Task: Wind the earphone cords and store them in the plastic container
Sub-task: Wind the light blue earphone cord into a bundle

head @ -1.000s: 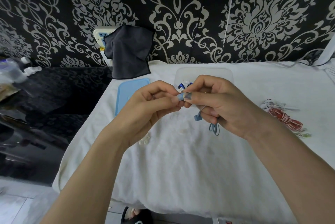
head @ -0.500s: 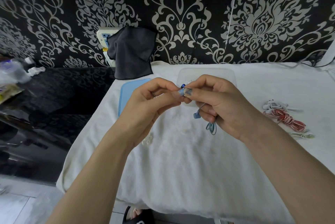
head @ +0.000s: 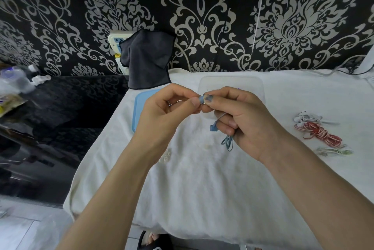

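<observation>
Midway, by my reckoning: one set in hand, more waiting.
Left hand [head: 170, 112]: fingers curled, thumb and forefinger pinching a small blue piece at the top of the blue earphone cord [head: 227, 142].
Right hand [head: 242, 120]: fingers curled round the same cord; thumb meets my left thumb at the blue piece, lower fingers clamp the bundle.
Blue cord: held above the white cloth [head: 202, 189], a few loops hanging below my right palm, one earbud [head: 213, 127] dangling beside my fingers. Looks mostly wound; the tail end appears unsecured.
Plastic container [head: 253, 83]: clear tub just behind my hands, open. My hands hide most of its inside, so I cannot tell what it holds.
Blue lid [head: 139, 108]: flat on the cloth, left of the tub, partly under my left hand.
Red-and-white earphones [head: 317, 132]: loose heap on the cloth, well to my right, not yet wound.
Pale green piece [head: 334, 150]: just nearer than that heap; too small to identify.
Left to do, I judge: finish this bundle, drop it in, wind the red set, probably close the lid.
</observation>
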Demonstrator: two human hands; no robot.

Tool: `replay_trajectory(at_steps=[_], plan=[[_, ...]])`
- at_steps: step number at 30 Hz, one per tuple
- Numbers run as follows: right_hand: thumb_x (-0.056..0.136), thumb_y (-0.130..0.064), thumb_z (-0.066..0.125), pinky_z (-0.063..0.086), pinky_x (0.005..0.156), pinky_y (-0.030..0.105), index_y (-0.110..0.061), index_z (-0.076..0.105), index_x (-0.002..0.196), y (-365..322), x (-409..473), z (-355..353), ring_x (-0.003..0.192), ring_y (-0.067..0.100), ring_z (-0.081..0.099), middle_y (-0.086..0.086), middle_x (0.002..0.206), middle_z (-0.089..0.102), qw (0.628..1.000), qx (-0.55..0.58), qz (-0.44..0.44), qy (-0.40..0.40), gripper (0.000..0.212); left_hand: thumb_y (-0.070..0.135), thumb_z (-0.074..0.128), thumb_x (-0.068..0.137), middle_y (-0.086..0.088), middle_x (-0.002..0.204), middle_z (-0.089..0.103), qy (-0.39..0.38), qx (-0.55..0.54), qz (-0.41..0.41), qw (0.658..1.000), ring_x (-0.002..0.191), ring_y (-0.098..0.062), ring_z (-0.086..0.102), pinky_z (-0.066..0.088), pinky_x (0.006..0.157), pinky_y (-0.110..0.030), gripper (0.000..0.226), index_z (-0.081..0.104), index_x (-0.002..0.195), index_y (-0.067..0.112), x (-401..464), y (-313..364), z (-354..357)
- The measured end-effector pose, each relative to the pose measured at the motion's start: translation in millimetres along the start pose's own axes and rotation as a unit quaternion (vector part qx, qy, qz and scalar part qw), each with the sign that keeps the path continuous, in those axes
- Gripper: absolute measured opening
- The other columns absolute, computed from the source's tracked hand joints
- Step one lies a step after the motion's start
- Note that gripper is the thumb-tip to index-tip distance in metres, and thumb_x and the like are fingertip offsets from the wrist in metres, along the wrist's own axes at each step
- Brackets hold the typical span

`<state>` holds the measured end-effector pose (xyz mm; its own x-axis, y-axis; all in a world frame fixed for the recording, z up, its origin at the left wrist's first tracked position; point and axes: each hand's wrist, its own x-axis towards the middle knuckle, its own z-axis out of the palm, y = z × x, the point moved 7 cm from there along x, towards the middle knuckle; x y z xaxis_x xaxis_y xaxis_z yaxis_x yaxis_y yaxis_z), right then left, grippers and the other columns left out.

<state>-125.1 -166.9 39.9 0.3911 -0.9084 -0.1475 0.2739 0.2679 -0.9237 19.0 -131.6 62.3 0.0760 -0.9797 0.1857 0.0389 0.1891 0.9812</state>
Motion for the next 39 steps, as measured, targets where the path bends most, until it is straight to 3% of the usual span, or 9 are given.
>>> replay_trajectory(at_steps=[4,8,13,19,24,30,35,39], plan=[[0.092,-0.007,0.064,0.03,0.046,0.02,-0.006,0.069,0.088,3.7,-2.0,4.1,0.039,0.005,0.027,0.003,0.07,0.071,0.999,0.049,0.021,0.007,0.006,0.011,0.067,0.089,-0.009,0.085,0.078,0.016,0.004,0.026,1.0,0.091,-0.033,0.075,0.057,0.092,-0.043,0.005,0.066,0.089,0.006,-0.5,2.8,3.7],[0.094,-0.006,0.06,0.028,0.037,0.015,-0.01,0.069,0.078,6.3,-4.9,9.3,0.037,0.005,0.026,0.0,0.066,0.067,0.99,0.132,0.044,-0.002,0.019,0.02,0.068,0.083,-0.014,0.085,0.076,0.037,-0.026,0.033,0.998,0.087,-0.029,0.074,0.058,0.085,-0.034,0.012,0.066,0.085,0.008,-0.2,3.4,8.2],[0.097,-0.008,0.056,0.024,0.037,0.012,-0.016,0.075,0.061,8.7,-9.6,15.8,0.035,0.005,0.026,-0.002,0.067,0.067,0.976,0.202,0.076,-0.029,0.041,0.001,0.062,0.094,-0.007,0.081,0.076,0.033,-0.012,0.058,0.998,0.081,-0.018,0.073,0.056,0.079,-0.023,0.006,0.065,0.09,0.001,-1.0,4.2,11.6],[0.083,-0.011,0.065,0.025,0.035,0.01,-0.008,0.075,0.07,13.0,-13.5,26.4,0.034,0.005,0.027,0.001,0.069,0.063,0.942,0.308,0.122,-0.06,0.016,0.004,0.062,0.096,-0.002,0.085,0.073,0.037,0.071,0.124,0.989,0.082,-0.015,0.072,0.057,0.082,-0.028,0.008,0.069,0.094,0.005,-6.1,15.5,14.7],[0.081,-0.011,0.064,0.023,0.034,0.01,-0.005,0.071,0.076,16.4,-16.2,31.3,0.032,0.006,0.028,0.002,0.068,0.06,0.916,0.358,0.157,-0.093,0.011,0.008,0.066,0.094,0.009,0.093,0.073,0.034,0.141,0.165,0.976,0.091,-0.017,0.072,0.057,0.084,-0.032,0.008,0.071,0.097,0.013,-12.3,21.9,14.3],[0.076,-0.011,0.067,0.023,0.033,0.01,-0.005,0.07,0.073,18.9,-15.6,32.9,0.031,0.006,0.027,0.001,0.067,0.06,0.918,0.349,0.165,-0.086,0.008,0.007,0.068,0.094,0.009,0.092,0.072,0.033,0.193,0.198,0.96,0.09,-0.018,0.072,0.058,0.083,-0.031,0.018,0.069,0.099,0.024,-15.8,30.6,14.1],[0.076,-0.011,0.067,0.024,0.032,0.009,-0.008,0.063,0.079,19.0,-14.4,31.1,0.031,0.006,0.027,0.001,0.068,0.061,0.929,0.324,0.164,-0.065,0.005,0.002,0.066,0.096,0.01,0.092,0.072,0.027,0.188,0.175,0.966,0.091,-0.019,0.072,0.055,0.084,-0.029,0.01,0.07,0.101,0.01,-16.1,27.2,13.3],[0.076,-0.012,0.069,0.025,0.033,0.01,-0.01,0.062,0.085,20.8,-12.9,28.9,0.032,0.007,0.026,0.0,0.07,0.062,0.936,0.305,0.163,-0.061,0.012,0.001,0.068,0.094,-0.002,0.103,0.066,0.052,0.194,0.187,0.962,0.089,-0.019,0.07,0.054,0.087,-0.031,0.015,0.064,0.107,0.006,-15.7,30.4,10.3]])
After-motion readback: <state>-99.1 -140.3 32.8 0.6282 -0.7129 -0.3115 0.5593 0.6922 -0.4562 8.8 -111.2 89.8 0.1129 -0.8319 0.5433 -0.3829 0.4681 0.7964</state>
